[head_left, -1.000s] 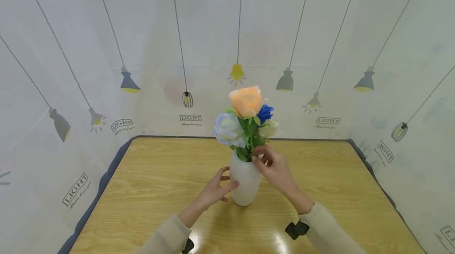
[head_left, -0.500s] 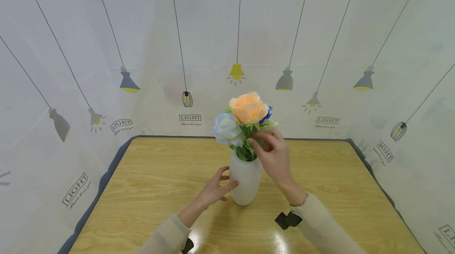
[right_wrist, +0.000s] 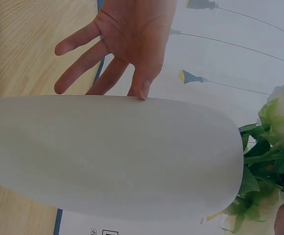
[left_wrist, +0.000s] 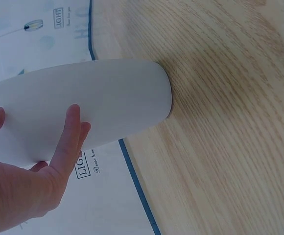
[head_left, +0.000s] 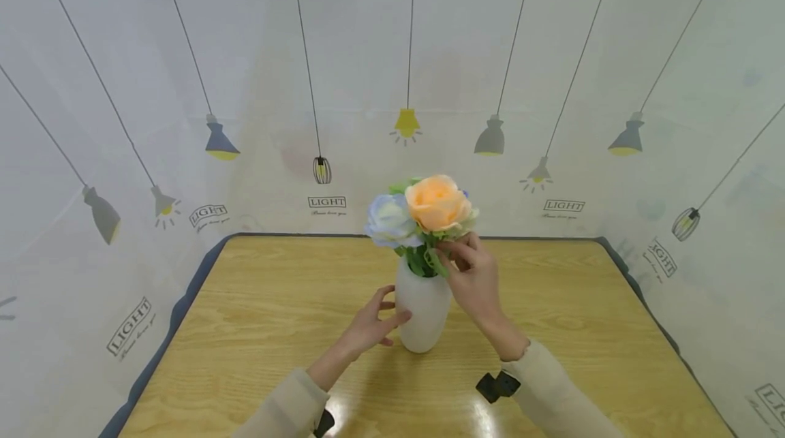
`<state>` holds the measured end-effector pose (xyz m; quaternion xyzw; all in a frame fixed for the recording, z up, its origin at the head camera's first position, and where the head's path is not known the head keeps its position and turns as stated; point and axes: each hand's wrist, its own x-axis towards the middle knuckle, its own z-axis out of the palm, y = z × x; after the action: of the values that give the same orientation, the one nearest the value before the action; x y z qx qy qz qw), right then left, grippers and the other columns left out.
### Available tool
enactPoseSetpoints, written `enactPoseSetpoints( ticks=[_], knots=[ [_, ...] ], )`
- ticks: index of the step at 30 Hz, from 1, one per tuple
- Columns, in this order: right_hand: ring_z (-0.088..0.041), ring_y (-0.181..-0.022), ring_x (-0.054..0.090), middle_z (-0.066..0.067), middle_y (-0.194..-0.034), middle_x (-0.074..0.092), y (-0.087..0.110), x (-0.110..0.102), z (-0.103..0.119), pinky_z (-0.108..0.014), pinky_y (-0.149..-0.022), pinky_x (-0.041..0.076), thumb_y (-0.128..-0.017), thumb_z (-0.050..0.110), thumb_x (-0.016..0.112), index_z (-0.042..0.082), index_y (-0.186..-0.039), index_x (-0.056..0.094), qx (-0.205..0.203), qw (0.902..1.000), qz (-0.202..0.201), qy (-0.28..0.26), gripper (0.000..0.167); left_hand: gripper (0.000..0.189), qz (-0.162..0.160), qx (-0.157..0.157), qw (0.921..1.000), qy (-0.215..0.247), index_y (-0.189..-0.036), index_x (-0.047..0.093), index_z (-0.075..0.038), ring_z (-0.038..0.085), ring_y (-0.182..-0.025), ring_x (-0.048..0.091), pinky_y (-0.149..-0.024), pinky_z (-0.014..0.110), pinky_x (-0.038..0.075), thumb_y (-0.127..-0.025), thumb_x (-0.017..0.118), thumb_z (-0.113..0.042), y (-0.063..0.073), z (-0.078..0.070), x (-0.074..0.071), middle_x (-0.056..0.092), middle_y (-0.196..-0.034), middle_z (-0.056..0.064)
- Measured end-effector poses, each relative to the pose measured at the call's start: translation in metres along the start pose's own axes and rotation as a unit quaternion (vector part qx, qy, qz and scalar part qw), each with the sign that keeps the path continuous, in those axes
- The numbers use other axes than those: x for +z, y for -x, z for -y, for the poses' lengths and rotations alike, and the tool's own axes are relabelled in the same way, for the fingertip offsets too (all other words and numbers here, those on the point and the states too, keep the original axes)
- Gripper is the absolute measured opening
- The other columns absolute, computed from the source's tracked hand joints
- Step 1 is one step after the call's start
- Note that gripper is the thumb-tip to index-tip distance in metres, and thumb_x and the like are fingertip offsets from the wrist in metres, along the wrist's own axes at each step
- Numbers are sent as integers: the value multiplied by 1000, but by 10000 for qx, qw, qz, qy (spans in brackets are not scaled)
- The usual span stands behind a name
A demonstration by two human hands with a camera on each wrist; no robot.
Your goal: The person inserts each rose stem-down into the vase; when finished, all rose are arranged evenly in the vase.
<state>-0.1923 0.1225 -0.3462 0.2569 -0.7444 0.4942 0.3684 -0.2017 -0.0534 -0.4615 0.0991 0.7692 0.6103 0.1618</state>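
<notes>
A white vase [head_left: 422, 319] stands upright on the table, with several flowers in its mouth. My left hand [head_left: 366, 325] lightly grips its left side, thumb on the front and some fingers behind; in the right wrist view two fingers of that left hand [right_wrist: 127, 36] spread away from it. Above the rim, my right hand [head_left: 480, 281] pinches the green stem under a peach rose [head_left: 438, 204]; the fingers hide part of the stem. A pale blue rose [head_left: 391, 221] leans left, with a cream flower [right_wrist: 267, 223] and a mostly hidden blue flower behind. Leaves [head_left: 417, 261] crowd the vase mouth.
The light wooden table [head_left: 276, 302] ends in a dark edging in front of a white cloth backdrop [head_left: 356, 50] printed with hanging lamps. A small black camera [head_left: 498, 386] sits at the right wrist, beside a cream sleeve [head_left: 552, 390].
The peach rose has dropped lower and shifted right, now covering most of the blue flower. My right hand rose along the stem, then came down a little. The left hand has stayed on the vase.
</notes>
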Motion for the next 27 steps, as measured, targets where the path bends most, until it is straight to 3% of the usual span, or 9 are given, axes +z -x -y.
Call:
enactPoseSetpoints(
  ticks=[12, 27],
  knots=[
    [-16, -47, 34, -11, -64, 44, 8, 3, -7, -24, -38, 28, -66, -18, 67, -8, -74, 65, -466, 9985, 167, 237, 14, 74, 29, -6, 10000, -19, -137, 24, -9, 36, -95, 53, -61, 42, 51, -82, 60, -43, 0, 1, 0, 38, -126, 25],
    [-13, -51, 37, -12, -66, 46, 14, 2, -9, -20, -41, 30, -67, -15, 69, -7, -78, 65, -199, 9985, 324, 404, 14, 73, 49, 54, 10000, 3, -137, 23, -7, 34, -94, 53, -60, 41, 51, -83, 59, -39, 0, 0, 0, 39, -125, 26]
  ],
)
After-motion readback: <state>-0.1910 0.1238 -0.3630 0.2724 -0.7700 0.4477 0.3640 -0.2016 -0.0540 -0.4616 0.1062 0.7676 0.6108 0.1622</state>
